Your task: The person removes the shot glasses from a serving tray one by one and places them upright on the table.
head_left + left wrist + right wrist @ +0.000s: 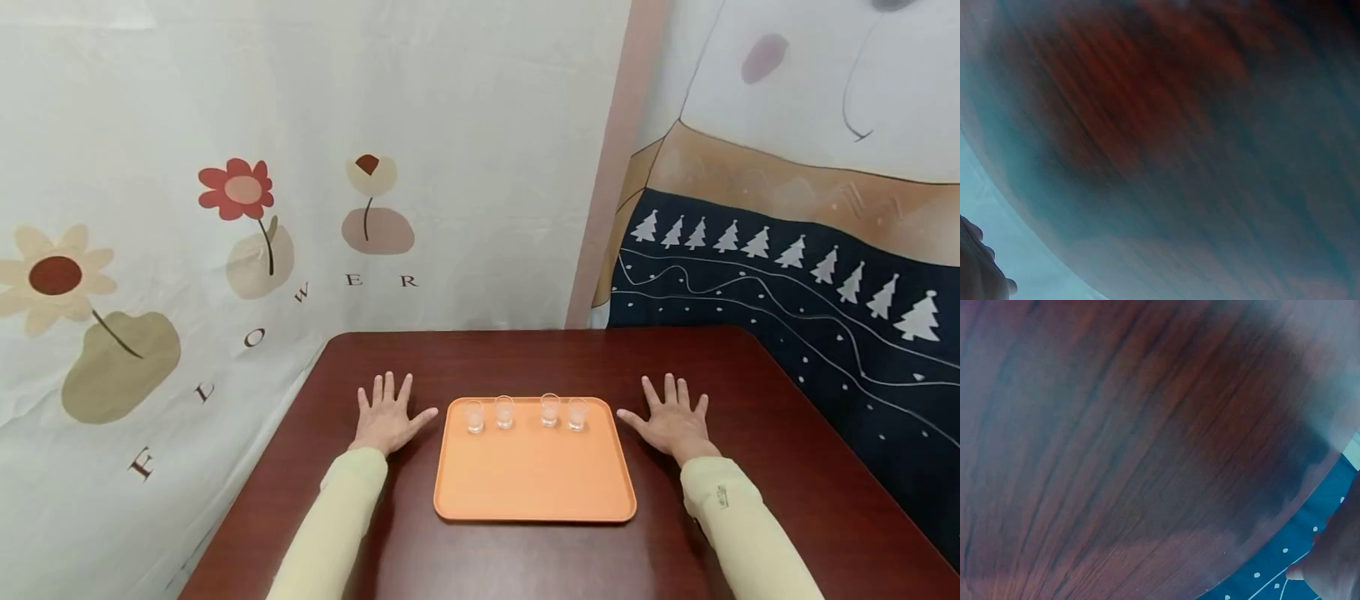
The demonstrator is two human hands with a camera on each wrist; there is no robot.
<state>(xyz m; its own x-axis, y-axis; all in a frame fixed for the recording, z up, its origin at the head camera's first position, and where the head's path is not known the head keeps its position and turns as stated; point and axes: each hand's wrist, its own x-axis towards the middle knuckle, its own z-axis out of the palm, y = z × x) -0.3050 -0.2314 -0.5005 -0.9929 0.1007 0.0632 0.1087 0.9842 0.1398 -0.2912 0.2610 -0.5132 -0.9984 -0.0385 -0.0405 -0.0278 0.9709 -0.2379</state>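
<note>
On my remote feed a dark red counter [540,562] carries everything, probably as a flat, steady base. The orange tray [535,479] sits on it between the hands, likely centred so that either can reach. The left hand [383,421] and right hand [671,423] lie palm down just beside the tray, fingers straight and spread, gripping nothing; I judge this leaves my view unblocked. The clear cups [504,422] stand upright in a row on the tray near its far edge, the middle gap wider, perhaps to make pairs. I count one counter, one tray, two hands, four cups.
</note>
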